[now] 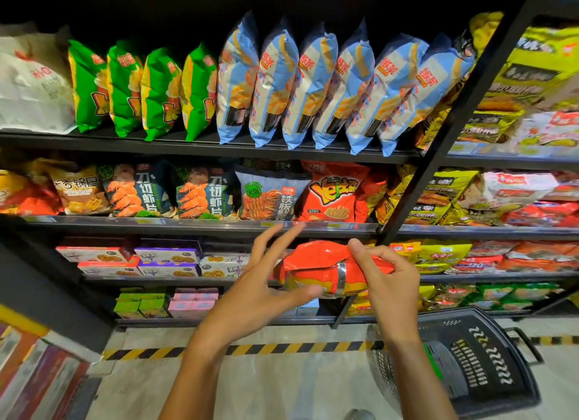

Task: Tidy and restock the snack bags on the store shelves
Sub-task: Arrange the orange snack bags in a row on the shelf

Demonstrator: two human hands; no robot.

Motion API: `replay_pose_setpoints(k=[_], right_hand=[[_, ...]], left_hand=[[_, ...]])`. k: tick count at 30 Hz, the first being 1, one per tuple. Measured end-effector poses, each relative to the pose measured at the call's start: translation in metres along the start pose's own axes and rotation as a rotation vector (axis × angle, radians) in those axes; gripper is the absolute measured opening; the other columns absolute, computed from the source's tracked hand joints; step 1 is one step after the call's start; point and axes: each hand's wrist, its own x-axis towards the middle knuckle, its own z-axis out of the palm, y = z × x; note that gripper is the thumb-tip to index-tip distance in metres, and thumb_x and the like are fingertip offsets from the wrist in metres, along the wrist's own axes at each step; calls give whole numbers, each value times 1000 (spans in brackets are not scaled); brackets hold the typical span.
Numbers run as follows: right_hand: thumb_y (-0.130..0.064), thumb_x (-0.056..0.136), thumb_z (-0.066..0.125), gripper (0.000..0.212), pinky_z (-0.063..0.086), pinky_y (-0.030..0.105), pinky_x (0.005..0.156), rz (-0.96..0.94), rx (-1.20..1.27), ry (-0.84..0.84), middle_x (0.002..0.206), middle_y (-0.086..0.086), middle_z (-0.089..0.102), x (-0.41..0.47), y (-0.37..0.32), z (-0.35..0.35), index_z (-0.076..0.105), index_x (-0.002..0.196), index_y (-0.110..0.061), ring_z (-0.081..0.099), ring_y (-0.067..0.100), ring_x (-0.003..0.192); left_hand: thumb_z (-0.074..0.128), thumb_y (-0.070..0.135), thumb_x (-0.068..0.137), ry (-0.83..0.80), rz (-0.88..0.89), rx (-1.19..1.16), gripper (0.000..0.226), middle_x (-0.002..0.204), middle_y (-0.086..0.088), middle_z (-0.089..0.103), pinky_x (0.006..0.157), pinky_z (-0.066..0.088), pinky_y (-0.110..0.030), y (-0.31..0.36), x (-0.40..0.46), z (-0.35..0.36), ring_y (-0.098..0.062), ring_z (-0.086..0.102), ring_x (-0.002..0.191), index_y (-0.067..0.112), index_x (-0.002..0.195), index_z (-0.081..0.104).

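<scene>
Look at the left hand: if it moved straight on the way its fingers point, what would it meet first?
Probably the front rail of the shelf, just beyond the left hand's fingertips, then the red snack bag standing there. Depth is hard to judge.

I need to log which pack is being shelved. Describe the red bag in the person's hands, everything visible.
The red snack bag is glossy, crinkled foil, orange-red with yellow print low on its face and a silvery band across it. It lies roughly sideways in mid-air before the lower shelves. The right hand pinches its upper edge; the left hand, fingers spread, touches its lower left with the thumb. Its text is unreadable.
</scene>
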Motion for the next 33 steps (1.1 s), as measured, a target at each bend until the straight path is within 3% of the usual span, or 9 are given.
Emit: replay_pose_setpoints(k=[3,9,13,16,20,23,27,30,33], right_hand=[[-25,87,79,20,46,9,65,5,12,-16,67,-12,72,-4,-5,4,74,69,-19,64,-2,64],[-44,86,71,30,53,19,64,48,33,-74,75,2,75,-6,-11,-1,77,77,-16,72,13,72],[-40,94,59,32,56,20,70,39,85,-224,94,4,78,-7,-14,-7,78,99,-15,75,17,89],[-32,100,52,34,56,18,76,-1,72,-302,105,0,79,-5,-17,-13,78,109,-14,74,14,100],[-27,104,56,41,49,14,65,-11,26,-215,70,-10,74,-5,-20,-9,79,70,-31,69,4,69],[-33,103,58,55,39,23,59,-35,-25,-163,51,-8,47,-2,-19,-7,59,48,-31,46,6,53],[-35,101,58,32,56,25,83,38,51,-206,94,-4,80,3,-24,-20,83,91,-20,75,11,94],[-58,93,50,51,51,27,98,120,135,-303,122,-7,75,21,-27,-39,77,119,-24,68,6,116],[-82,73,66,72,46,46,111,236,136,-451,134,-11,69,44,-36,-50,65,133,-42,63,12,127]], left_hand=[[78,31,89,94,113,-67,57,157,22,40,101,52,-23,-3,4,12,3,44,140,40,141,58],[63,38,92,255,23,-211,26,109,14,77,82,59,-24,-3,6,22,-4,71,107,34,115,73],[57,47,91,335,-17,-271,36,94,2,80,73,58,-22,-3,8,26,-12,76,94,20,105,76],[43,46,98,368,-121,-386,48,79,0,79,67,53,-12,4,10,23,-4,74,78,14,87,76],[41,45,100,364,-132,-369,50,71,2,77,63,50,-9,10,12,25,-2,73,72,13,85,77],[41,52,91,355,-92,-329,52,77,4,78,64,50,-8,13,15,30,-1,74,76,16,96,78],[44,45,108,354,127,-266,42,120,6,75,93,51,-19,13,16,32,-13,65,122,21,118,76],[40,41,107,351,431,-46,45,140,1,64,115,34,-42,18,20,32,-30,47,142,16,120,75],[36,44,108,310,604,100,52,143,-4,61,119,28,-42,38,35,25,-34,41,145,11,119,74]])
